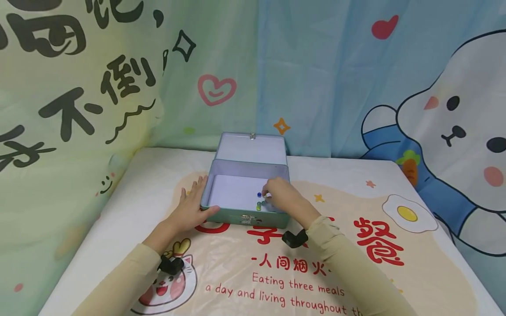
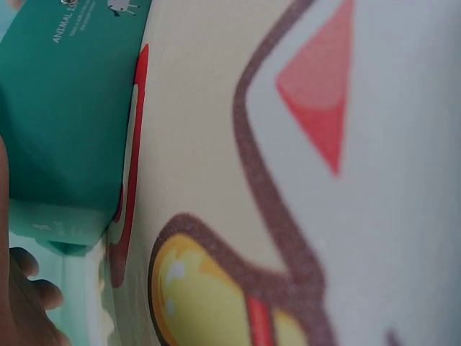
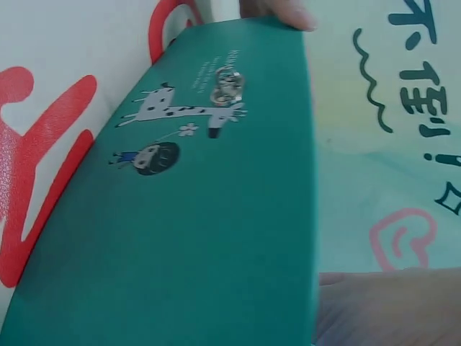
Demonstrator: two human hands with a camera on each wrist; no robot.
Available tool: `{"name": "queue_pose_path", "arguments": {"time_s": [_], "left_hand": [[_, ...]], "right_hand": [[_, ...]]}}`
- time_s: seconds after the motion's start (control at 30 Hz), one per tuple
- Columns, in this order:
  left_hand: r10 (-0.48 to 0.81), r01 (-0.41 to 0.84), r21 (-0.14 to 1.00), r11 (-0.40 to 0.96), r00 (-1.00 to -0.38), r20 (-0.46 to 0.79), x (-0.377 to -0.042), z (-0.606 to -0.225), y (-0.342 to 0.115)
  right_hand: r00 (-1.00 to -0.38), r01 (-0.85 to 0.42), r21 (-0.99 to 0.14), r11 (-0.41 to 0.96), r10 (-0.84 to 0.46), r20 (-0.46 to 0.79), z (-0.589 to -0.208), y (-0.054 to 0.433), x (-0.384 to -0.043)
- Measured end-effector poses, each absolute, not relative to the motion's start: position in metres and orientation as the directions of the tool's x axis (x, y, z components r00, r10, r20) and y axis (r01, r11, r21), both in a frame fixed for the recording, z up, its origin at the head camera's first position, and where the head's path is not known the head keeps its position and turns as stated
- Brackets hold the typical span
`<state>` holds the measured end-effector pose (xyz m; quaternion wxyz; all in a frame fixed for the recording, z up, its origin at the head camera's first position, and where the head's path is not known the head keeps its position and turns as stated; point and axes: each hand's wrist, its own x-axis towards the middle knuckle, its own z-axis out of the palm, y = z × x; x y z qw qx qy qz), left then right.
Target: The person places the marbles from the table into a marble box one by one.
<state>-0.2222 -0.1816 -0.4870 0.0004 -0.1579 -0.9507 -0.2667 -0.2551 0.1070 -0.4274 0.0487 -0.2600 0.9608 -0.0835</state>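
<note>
An open green tin box point(image 1: 231, 216), pale inside, stands on the table. Small glass marbles lie near its right front corner, among them a blue marble point(image 1: 259, 194) and a green marble point(image 1: 258, 207). My left hand point(image 1: 191, 210) rests against the box's left front corner, thumb over the front rim and fingers straight along the left side. Inside the box, the bent fingers of my right hand point(image 1: 282, 195) reach down among the marbles; whether they pinch one is unclear. The right wrist view shows the box front, the left thumb point(image 3: 292, 13) and part of the right hand point(image 3: 378, 310).
The hinged lid point(image 1: 251, 149) leans back behind the box, its metal clasp point(image 1: 252, 136) at the top edge. A printed cloth point(image 1: 316, 272) covers the table. Behind it hangs a printed curtain point(image 1: 308, 79). Each wrist wears a black camera, such as the right one point(image 1: 295, 239).
</note>
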Motion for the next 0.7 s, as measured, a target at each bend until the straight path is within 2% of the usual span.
{"name": "queue_pose_path", "arguments": {"time_s": [0.2, 0.47, 0.7], "left_hand": [[0.3, 0.297, 0.511, 0.806, -0.951, 0.078, -0.223, -0.49, -0.182], [0.295, 0.281, 0.536, 0.796, -0.954, 0.063, -0.221, -0.489, -0.181], [0.299, 0.289, 0.531, 0.796, -0.952, 0.068, -0.222, -0.491, -0.181]], "right_hand": [[-0.868, -0.485, -0.196, 0.852, -0.497, -0.012, -0.42, 0.118, -0.246], [-0.911, -0.407, -0.22, 0.887, -0.413, 0.021, -0.414, 0.136, -0.238], [-0.921, -0.389, -0.323, 0.863, -0.373, 0.111, -0.416, 0.16, -0.232]]}}
